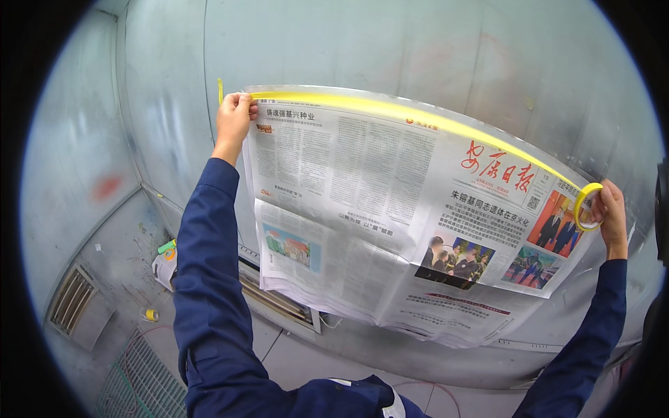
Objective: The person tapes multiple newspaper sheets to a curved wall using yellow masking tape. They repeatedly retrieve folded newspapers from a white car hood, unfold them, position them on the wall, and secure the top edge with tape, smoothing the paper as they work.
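Several open sheets of newspaper (pixel 376 209), bearing print and colour photos, hang spread out before me in front of a grey metal wall. A strip of yellow masking tape (pixel 397 108) stretches along their top edge. At the upper left corner my left hand (pixel 238 117) pinches the strip's end between thumb and fingers, perhaps with the paper's corner too. The roll of yellow tape (pixel 581 209) is in my right hand (pixel 610 211), at the sheets' upper right, with the strip running out from it. Horizontal fold creases cross the paper, and its lower edges hang loose.
A short yellow tape piece (pixel 220 91) sticks to the metal wall (pixel 334 42) beyond my left hand. Lower left are a tape roll (pixel 151 315), a green roll (pixel 167 246), a louvred vent (pixel 76 298) and a floor grating (pixel 143 379). A thin hose (pixel 441 389) lies below.
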{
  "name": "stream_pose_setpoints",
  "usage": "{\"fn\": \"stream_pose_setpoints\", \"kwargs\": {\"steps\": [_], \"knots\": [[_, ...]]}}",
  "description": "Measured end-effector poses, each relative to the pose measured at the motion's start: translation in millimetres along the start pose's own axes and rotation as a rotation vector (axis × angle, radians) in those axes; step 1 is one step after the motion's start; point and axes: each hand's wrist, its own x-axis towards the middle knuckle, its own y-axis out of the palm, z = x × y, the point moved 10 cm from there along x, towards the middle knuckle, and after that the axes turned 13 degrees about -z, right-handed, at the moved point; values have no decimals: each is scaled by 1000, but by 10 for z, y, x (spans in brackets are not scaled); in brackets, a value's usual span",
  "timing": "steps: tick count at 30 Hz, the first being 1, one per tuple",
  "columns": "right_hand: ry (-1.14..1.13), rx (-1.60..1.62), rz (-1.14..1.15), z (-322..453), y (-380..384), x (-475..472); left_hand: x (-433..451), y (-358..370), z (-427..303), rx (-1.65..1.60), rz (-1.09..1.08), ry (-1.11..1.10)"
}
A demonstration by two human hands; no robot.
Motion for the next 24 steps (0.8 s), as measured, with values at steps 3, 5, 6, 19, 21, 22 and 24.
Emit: {"fn": "stream_pose_setpoints", "kwargs": {"steps": [3,5,6,19,21,22,24], "knots": [[-1,-28,-139,-132,-218,38,182,-50,26,65,-17,68],[3,-95,-207,-171,-227,61,233,-71,6,104,-40,72],[-5,-133,-238,-177,-214,79,265,-15,-9,129,-40,82],[-21,-266,-342,18,61,84,393,-204,126,128,-231,7],[-34,-220,-318,96,136,50,296,-162,-19,370,-269,229],[-21,-187,-315,108,166,39,150,-88,-93,376,-269,371],[-22,-191,-325,156,202,15,-145,35,-199,457,-265,594]]}}
